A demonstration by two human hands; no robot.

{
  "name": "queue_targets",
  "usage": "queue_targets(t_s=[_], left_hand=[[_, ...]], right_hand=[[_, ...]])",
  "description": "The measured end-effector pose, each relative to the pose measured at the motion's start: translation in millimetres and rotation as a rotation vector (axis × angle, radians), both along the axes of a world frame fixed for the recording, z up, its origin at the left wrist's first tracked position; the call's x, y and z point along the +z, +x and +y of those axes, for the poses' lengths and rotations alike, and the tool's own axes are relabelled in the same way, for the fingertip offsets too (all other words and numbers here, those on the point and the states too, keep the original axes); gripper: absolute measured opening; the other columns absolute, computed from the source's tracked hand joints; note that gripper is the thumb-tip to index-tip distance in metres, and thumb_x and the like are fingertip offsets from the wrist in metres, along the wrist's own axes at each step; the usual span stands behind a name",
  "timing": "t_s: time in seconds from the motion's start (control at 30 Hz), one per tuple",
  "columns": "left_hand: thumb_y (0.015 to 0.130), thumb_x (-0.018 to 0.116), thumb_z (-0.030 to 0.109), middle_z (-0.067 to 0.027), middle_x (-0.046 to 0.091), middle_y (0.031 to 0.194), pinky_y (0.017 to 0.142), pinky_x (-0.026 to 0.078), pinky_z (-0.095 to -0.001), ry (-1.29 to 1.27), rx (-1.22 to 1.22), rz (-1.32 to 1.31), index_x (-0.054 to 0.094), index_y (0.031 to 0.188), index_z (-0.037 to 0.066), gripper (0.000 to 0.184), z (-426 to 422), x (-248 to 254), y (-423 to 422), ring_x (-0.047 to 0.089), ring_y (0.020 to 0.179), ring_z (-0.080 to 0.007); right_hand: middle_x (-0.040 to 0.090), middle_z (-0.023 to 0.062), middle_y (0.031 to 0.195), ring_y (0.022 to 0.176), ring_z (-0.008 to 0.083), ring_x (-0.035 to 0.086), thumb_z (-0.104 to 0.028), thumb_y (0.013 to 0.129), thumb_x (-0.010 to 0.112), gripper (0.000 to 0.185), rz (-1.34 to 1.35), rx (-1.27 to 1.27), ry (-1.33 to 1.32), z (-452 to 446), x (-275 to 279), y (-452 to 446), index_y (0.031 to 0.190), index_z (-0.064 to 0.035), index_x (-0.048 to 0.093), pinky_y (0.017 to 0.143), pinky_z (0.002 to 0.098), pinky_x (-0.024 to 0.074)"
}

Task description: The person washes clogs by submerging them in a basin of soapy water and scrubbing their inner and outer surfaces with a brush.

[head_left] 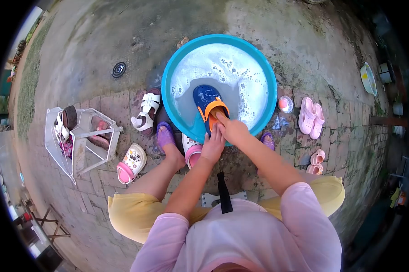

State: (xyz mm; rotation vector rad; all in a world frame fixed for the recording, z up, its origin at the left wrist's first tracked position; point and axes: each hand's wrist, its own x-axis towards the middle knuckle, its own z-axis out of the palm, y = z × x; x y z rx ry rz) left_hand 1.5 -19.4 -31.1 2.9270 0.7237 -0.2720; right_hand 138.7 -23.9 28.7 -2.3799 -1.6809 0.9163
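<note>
A dark blue clog (206, 96) with an orange strap is over the near side of a round teal basin (167, 77), its toe pointing away from me. White foam (204, 56) and greyish water fill the basin. My right hand (231, 129) reaches into the clog's opening, with its fingers inside against the orange lining. At the heel, my left hand (213, 146) has its fingers pressed together on the clog near the basin's rim. The fingertips of my right hand are partly hidden by the shoe.
White sandals (148, 111), a white-and-pink clog (132, 164) and a white rack (82, 133) holding shoes stand left. Another clog (193, 152) touches the basin's near side. Pink clogs (312, 118), smaller pink shoes (317, 161) and a small round container (285, 104) are right.
</note>
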Motion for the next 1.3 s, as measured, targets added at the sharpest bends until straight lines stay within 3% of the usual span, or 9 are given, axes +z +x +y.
queue_targets(t_s=[0.17,0.33,0.4,0.63,0.87,1.0,1.07,1.17,1.3], left_hand=[[0.080,0.053,0.015,-0.0204,0.032,0.137,0.093,0.042,-0.0463,-0.060,0.006,0.019,0.033,0.131,0.001,0.057,-1.6,-3.5,0.0,0.026,0.131,-0.0339],[0.081,0.052,0.015,-0.0203,0.033,0.136,0.093,0.042,-0.0457,0.056,0.032,-0.039,0.036,0.130,0.001,0.053,1.3,4.1,3.8,0.028,0.131,-0.0329],[0.081,0.051,0.014,-0.0205,0.031,0.138,0.093,0.042,-0.0443,-0.019,-0.006,0.034,0.035,0.130,-0.001,0.054,2.8,6.7,3.9,0.026,0.132,-0.0331],[0.081,0.051,0.014,-0.0209,0.029,0.139,0.094,0.041,-0.0438,-0.022,-0.001,0.006,0.034,0.131,-0.002,0.055,-0.3,2.0,2.1,0.024,0.133,-0.0334],[0.081,0.050,0.016,-0.0206,0.033,0.137,0.095,0.040,-0.0443,0.037,0.025,-0.012,0.037,0.129,-0.001,0.053,4.9,2.0,7.6,0.023,0.133,-0.0336],[0.080,0.052,0.017,-0.0204,0.034,0.136,0.096,0.038,-0.0461,0.038,0.040,-0.065,0.039,0.128,-0.001,0.053,-0.4,-0.5,4.2,0.024,0.133,-0.0339],[0.080,0.052,0.017,-0.0204,0.034,0.136,0.096,0.038,-0.0468,-0.002,0.034,-0.032,0.039,0.128,-0.001,0.053,2.3,0.7,6.8,0.024,0.133,-0.0341],[0.080,0.053,0.017,-0.0203,0.032,0.137,0.095,0.039,-0.0475,-0.039,0.025,-0.004,0.038,0.129,0.000,0.054,-3.4,-6.7,1.8,0.024,0.132,-0.0339],[0.081,0.052,0.017,-0.0200,0.031,0.138,0.094,0.041,-0.0475,-0.039,0.036,0.005,0.036,0.130,0.000,0.054,1.6,4.6,6.9,0.024,0.133,-0.0334]], right_hand=[[0.064,0.0179,0.079,0.074,0.0364,0.063,-0.033,0.088,0.044,0.040,0.065,0.147,-0.141,-39.1,44.8,24.5,0.125,-0.0161,0.047,0.068,0.0458,0.0500],[0.063,0.0206,0.082,0.075,0.0358,0.062,-0.035,0.090,0.043,0.042,-0.056,-0.069,0.027,36.6,-52.4,12.5,0.129,-0.0203,0.045,0.069,0.0459,0.0493],[0.063,0.0204,0.082,0.076,0.0363,0.062,-0.034,0.090,0.043,0.041,-0.096,-0.092,0.055,41.6,-53.3,-1.1,0.128,-0.0195,0.046,0.069,0.0459,0.0493],[0.064,0.0175,0.089,0.081,0.0350,0.063,-0.032,0.090,0.041,0.039,0.005,0.119,-0.183,-20.0,37.2,19.4,0.125,-0.0163,0.045,0.071,0.0440,0.0504],[0.063,0.0208,0.083,0.077,0.0378,0.062,-0.030,0.090,0.042,0.045,-0.195,-0.165,-0.047,38.6,-64.3,-8.4,0.133,-0.0187,0.037,0.067,0.0472,0.0495],[0.063,0.0220,0.084,0.071,0.0374,0.062,-0.030,0.090,0.043,0.047,-0.017,-0.119,0.011,-20.9,3.4,0.8,0.134,-0.0177,0.035,0.064,0.0473,0.0502],[0.064,0.0200,0.087,0.080,0.0358,0.063,-0.031,0.090,0.043,0.050,0.042,-0.018,-0.235,-33.6,41.5,3.4,0.136,-0.0150,0.033,0.069,0.0453,0.0509],[0.063,0.0216,0.083,0.069,0.0370,0.062,-0.029,0.089,0.044,0.043,-0.047,-0.014,-0.072,-10.7,17.5,-14.2,0.130,-0.0153,0.039,0.065,0.0458,0.0510],[0.064,0.0185,0.080,0.072,0.0354,0.063,-0.030,0.089,0.045,0.034,-0.230,-0.125,-0.013,50.7,-68.6,-9.1,0.118,-0.0119,0.048,0.066,0.0443,0.0518]])
